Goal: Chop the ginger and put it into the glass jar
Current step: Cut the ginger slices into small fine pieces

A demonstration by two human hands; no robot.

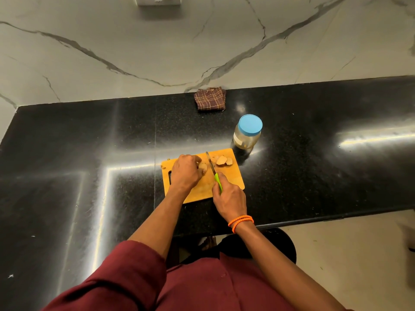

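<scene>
Wooden board — left hand grip clamps ginger, right hand grip clasps knife just beside.

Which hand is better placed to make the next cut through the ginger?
Right. The right hand grips the green-handled knife, blade beside the uncut ginger piece, which the left hand holds on the wooden cutting board.

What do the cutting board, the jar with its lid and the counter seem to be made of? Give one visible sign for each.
Cutting board: probably wood or bamboo, matte tan.
Jar: clear, glossy, so glass or plastic.
Lid: likely plastic, flat matte blue.
Counter: polished black stone, speckled, mirroring lights.
</scene>
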